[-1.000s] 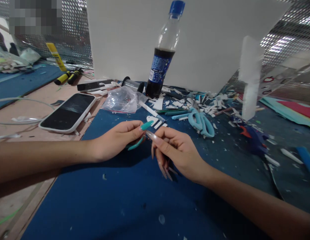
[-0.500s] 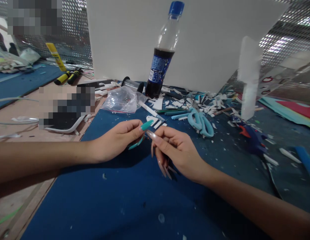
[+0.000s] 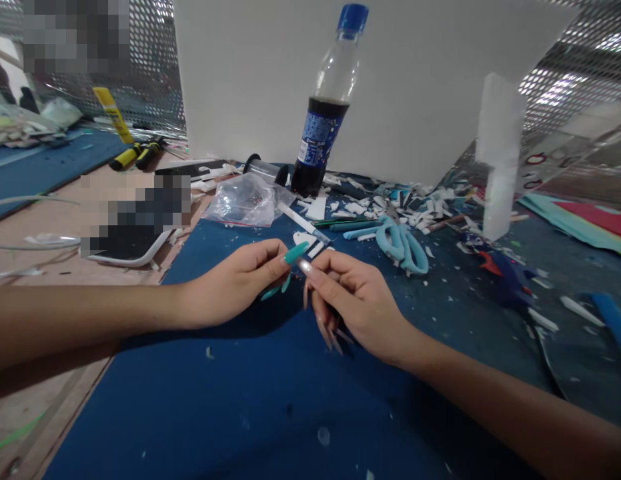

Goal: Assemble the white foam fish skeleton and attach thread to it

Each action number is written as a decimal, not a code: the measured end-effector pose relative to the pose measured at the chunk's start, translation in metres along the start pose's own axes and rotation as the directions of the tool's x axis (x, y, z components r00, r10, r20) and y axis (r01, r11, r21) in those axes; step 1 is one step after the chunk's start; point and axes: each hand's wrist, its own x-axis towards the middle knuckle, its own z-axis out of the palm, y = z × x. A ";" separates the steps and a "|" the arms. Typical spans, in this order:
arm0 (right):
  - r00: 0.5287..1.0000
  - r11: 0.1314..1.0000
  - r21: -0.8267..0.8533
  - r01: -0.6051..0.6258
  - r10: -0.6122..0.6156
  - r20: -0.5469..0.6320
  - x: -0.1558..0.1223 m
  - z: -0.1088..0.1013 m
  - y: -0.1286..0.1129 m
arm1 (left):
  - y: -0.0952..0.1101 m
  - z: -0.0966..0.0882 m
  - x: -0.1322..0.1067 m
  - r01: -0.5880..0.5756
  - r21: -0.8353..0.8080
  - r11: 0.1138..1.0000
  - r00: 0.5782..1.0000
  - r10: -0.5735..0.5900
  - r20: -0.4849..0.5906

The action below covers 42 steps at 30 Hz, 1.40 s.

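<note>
My left hand (image 3: pixel 235 283), with teal nails, and my right hand (image 3: pixel 355 303), with long pale nails, meet fingertip to fingertip low over the blue mat (image 3: pixel 240 400) at the middle of the view. Both have the fingers curled into a pinch. Whatever lies between the fingertips is too small to make out. Just beyond the hands lie small white cut pieces (image 3: pixel 310 243) and light blue scissors (image 3: pixel 403 243).
A cola bottle (image 3: pixel 323 127) stands before a white board (image 3: pixel 270 80). A clear plastic bag (image 3: pixel 245 200), a phone (image 3: pixel 135 230), yellow-handled tools (image 3: pixel 135 157), scattered white scraps (image 3: pixel 415 207), an upright white strip (image 3: pixel 497 153) and a dark blue tool (image 3: pixel 505 277) surround the hands.
The fingertips of both hands have shifted very slightly where they meet; the arms and everything on the mat stay as before.
</note>
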 end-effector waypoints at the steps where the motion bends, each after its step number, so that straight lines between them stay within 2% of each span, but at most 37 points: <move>1: 1.000 1.000 0.001 0.002 -0.002 -0.002 0.000 0.000 0.000 | 0.000 0.000 0.000 0.004 -0.003 1.000 1.000 -0.004 -0.003; 7: 1.000 1.000 -0.008 0.023 -0.023 0.011 0.000 -0.002 0.002 | -0.002 0.001 0.003 0.027 -0.072 0.997 0.999 -0.029 -0.022; 12: 0.995 0.993 -0.067 0.099 -0.101 -0.025 -0.002 -0.001 0.004 | -0.006 0.002 0.005 0.041 -0.171 0.984 0.999 -0.044 -0.015; 20: 0.990 0.989 -0.066 0.129 -0.132 -0.049 -0.001 -0.001 0.004 | 0.000 0.000 0.000 -0.007 -0.142 0.990 0.998 0.015 0.053; 24: 0.988 0.989 -0.058 0.139 -0.142 -0.054 -0.002 -0.002 0.004 | -0.002 -0.002 0.001 0.015 -0.176 0.984 0.997 -0.002 0.076; 28: 0.981 0.981 -0.075 0.181 -0.185 -0.058 -0.006 0.000 0.003 | -0.007 0.000 0.002 -0.002 -0.264 0.964 0.999 0.011 0.032; 30: 0.983 0.984 -0.049 0.173 -0.175 -0.051 -0.008 0.002 0.002 | -0.008 0.002 0.003 0.002 -0.311 0.950 1.000 -0.003 -0.003; 36: 0.999 0.993 0.105 0.050 -0.047 -0.025 -0.009 0.010 0.000 | -0.007 0.005 0.002 0.020 -0.389 0.921 0.998 -0.039 -0.041; 42: 0.997 0.998 0.029 0.064 -0.063 -0.043 -0.006 0.011 0.002 | -0.002 0.008 0.000 0.041 -0.438 0.898 0.994 -0.079 -0.069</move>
